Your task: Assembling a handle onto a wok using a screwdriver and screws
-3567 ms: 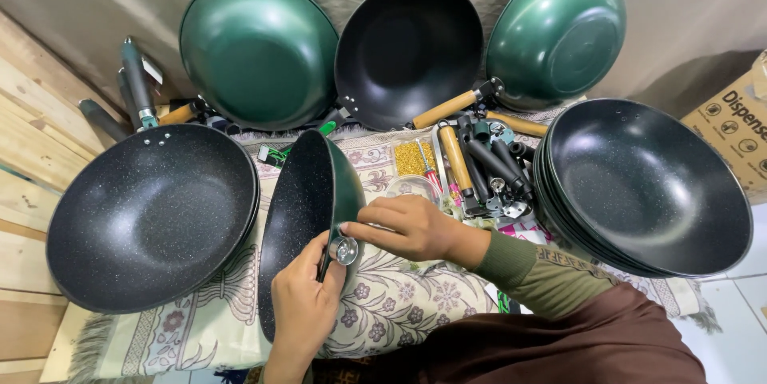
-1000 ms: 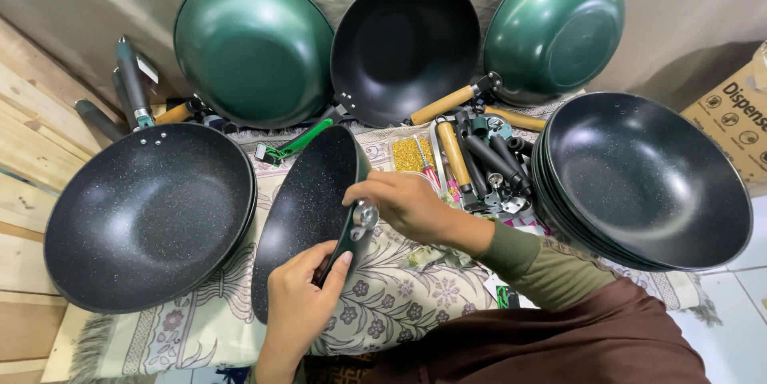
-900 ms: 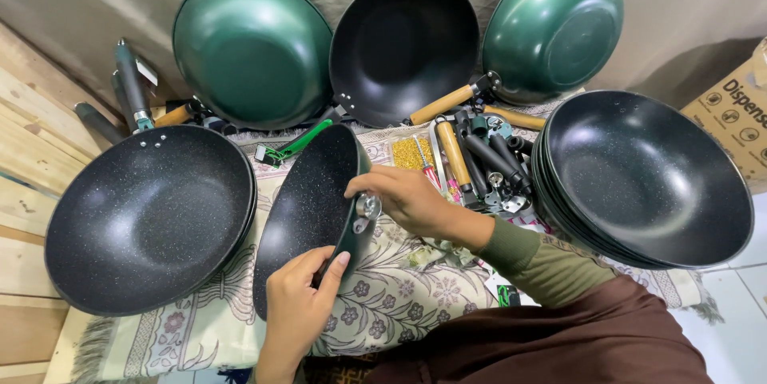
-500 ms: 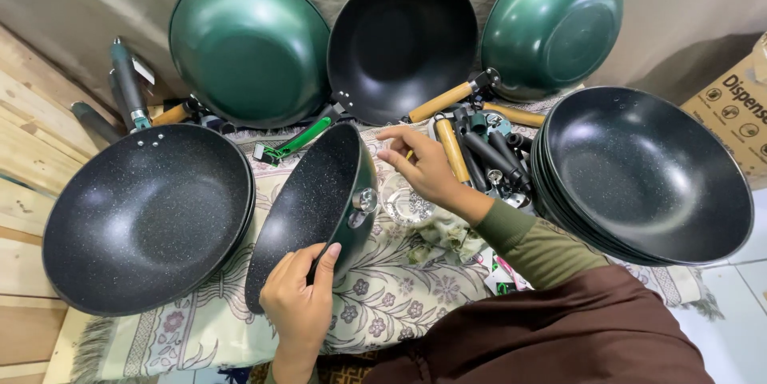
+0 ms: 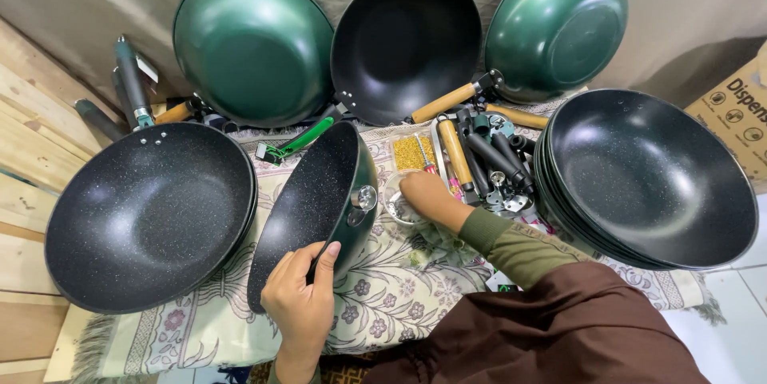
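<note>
The handleless pan (image 5: 315,212), tilted on edge on the floral cloth (image 5: 399,304), is gripped at its rim by the left hand (image 5: 302,304) while the right hand (image 5: 427,196), fingers curled down, picks in a small dish of hardware (image 5: 397,206), seemingly fetching a fastener that must then be aligned with the pan's metal bracket (image 5: 363,198).

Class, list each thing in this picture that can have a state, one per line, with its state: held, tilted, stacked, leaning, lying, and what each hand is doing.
Left hand: grips the tilted wok's rim.
Tilted wok: held on edge, no handle fitted.
Right hand: reaching into the small bowl.
Small bowl: upright on the cloth.
Stacked woks: nested, right side.
Speckled wok: lying flat, left side.
Three back woks: leaning against the backdrop.
Loose handles: lying in a pile.
</note>
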